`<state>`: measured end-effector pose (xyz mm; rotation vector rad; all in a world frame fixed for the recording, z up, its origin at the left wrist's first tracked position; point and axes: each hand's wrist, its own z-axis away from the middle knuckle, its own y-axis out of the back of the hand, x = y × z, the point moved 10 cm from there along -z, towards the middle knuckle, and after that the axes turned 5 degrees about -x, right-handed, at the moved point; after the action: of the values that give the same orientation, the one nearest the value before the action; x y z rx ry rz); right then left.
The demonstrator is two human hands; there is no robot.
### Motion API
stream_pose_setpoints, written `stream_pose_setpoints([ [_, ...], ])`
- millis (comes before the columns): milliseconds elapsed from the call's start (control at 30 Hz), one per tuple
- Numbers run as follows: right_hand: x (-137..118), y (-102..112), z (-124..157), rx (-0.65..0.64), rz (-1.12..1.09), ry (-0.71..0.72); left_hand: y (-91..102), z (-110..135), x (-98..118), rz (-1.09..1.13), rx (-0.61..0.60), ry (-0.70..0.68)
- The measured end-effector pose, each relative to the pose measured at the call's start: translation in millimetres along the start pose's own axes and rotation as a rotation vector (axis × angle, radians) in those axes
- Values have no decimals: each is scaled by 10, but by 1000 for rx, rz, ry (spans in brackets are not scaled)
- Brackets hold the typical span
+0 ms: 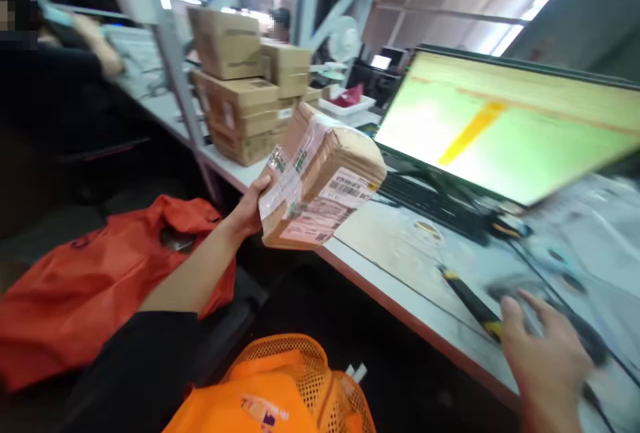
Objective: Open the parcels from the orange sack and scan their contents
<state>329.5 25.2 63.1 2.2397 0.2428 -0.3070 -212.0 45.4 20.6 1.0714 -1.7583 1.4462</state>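
Observation:
In the head view my left hand [253,206] grips one end of a taped cardboard parcel [320,186], held tilted in the air over the desk's front edge. Clear tape wraps its end, and printed labels cover the side towards me. At the right, my right hand [545,353] is over the desk, thumb and forefinger apart, the other fingers partly hidden. Its thumb is beside the end of a black-and-yellow utility knife [470,303]; whether they touch I cannot tell. A blurred dark object with a cable lies just behind that hand.
A monitor [500,126] stands behind a black keyboard [430,203]. Cardboard boxes [240,109] are stacked at the back beside a metal upright. A tape roll [429,229] lies on the desk [380,239]. A red bag [115,273] is at the left; another person sits beyond.

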Motion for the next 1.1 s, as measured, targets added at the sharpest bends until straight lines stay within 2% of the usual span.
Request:
stream_pose_setpoints([
  [100,568,35,54,-57,112,-52,-512,-481,-549,-115,-191,295],
  [200,943,-139,78,-208,185,-181,-818,-822,-913,-374,-311,533],
  [300,1076,-354,49,-381,227,-311,-990,-1012,-1087,-710,-333,716],
  [400,1044,-515,-40,-510,280,-400,-1148,-1125,-1088,-1002,-321,737],
  [467,967,-573,-145,-543,320,-409,-1237,-1218,-970,-1189,-266,579],
  [533,894,-595,-240,-573,350,-411,-1307,-1266,-715,-1324,-131,274],
  [600,831,-554,-279,-617,370,-409,-1378,-1149,-447,-1300,-20,-53],
  [667,722,-401,-256,-633,372,-357,-1483,-909,-307,-1174,-62,-295],
  [767,373,-51,-62,-615,235,-121,-1745,-443,-277,-1138,-258,-541],
  [867,-38,201,343,-692,-32,119,-2018,-60,-474,-1252,-439,-647],
  [933,-201,272,571,-731,-104,189,-2109,46,-648,-1307,-487,-649],
  [1000,-293,279,687,-718,-70,224,-2110,54,-740,-1316,-448,-668],
  [1100,-393,217,720,-690,17,269,-2023,3,-747,-1287,-348,-731],
])
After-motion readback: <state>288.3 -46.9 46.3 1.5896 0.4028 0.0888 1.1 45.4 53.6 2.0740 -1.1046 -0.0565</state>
